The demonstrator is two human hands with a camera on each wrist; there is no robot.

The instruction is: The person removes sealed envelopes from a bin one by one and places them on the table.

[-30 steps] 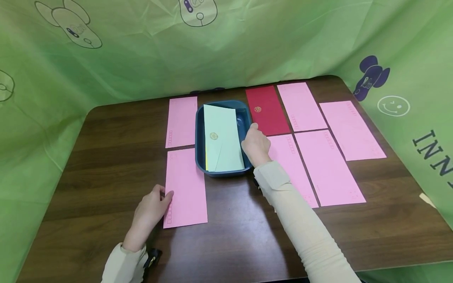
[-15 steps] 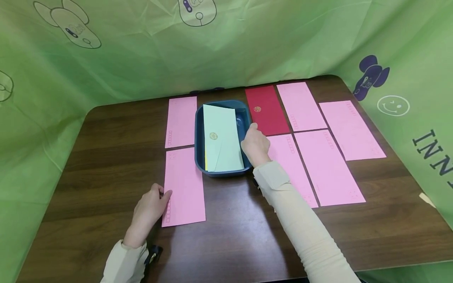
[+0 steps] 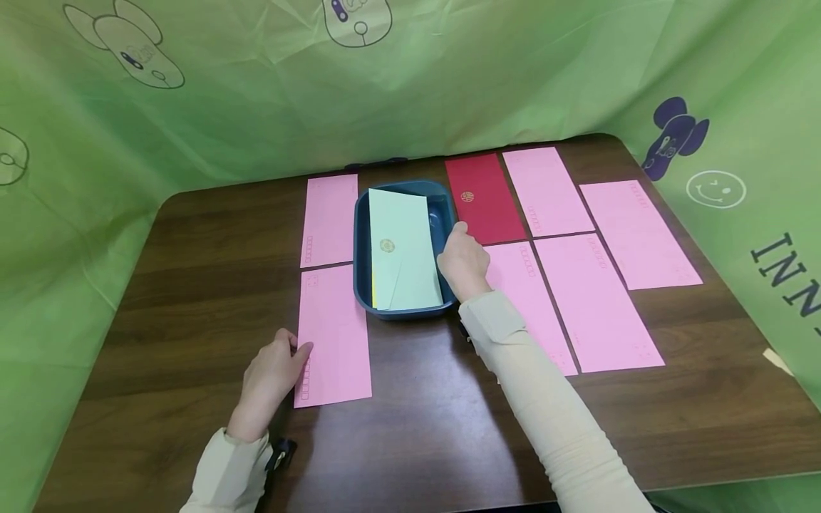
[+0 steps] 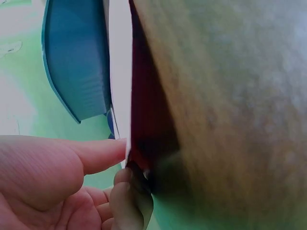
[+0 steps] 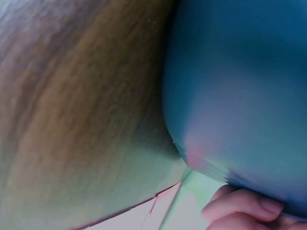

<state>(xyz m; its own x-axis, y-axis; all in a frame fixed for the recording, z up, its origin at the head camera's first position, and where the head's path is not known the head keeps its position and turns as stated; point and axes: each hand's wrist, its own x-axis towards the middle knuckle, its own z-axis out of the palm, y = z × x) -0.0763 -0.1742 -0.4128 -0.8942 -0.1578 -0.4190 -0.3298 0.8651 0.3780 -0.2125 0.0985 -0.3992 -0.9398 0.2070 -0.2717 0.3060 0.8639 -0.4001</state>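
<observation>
My left hand [image 3: 272, 374] pinches the left edge of a pink envelope [image 3: 336, 335], thumb on top and fingers beneath. In the left wrist view, that envelope [image 4: 121, 62] has its edge raised off the table. My right hand [image 3: 465, 262] grips the right rim of a blue plastic bin [image 3: 360, 285]; the right wrist view shows curled fingers [image 5: 244, 203] at the bin's wall [image 5: 240, 105]. Inside the bin lies a pale mint envelope [image 3: 410, 249] with a gold seal, and a thin yellow edge peeks out below it. The pinched envelope's upper right corner is hidden by the bin.
Another pink envelope [image 3: 330, 221] lies behind the pinched one. Right of the bin are a red envelope [image 3: 484, 203] and several pink envelopes [image 3: 596, 299] side by side. Green printed cloth [image 3: 256, 107] hangs behind the wooden table [image 3: 192, 285].
My left hand has shifted the pinched pink envelope slightly left and away from me, straighter under the one behind it. My right hand and the bin have stayed put.
</observation>
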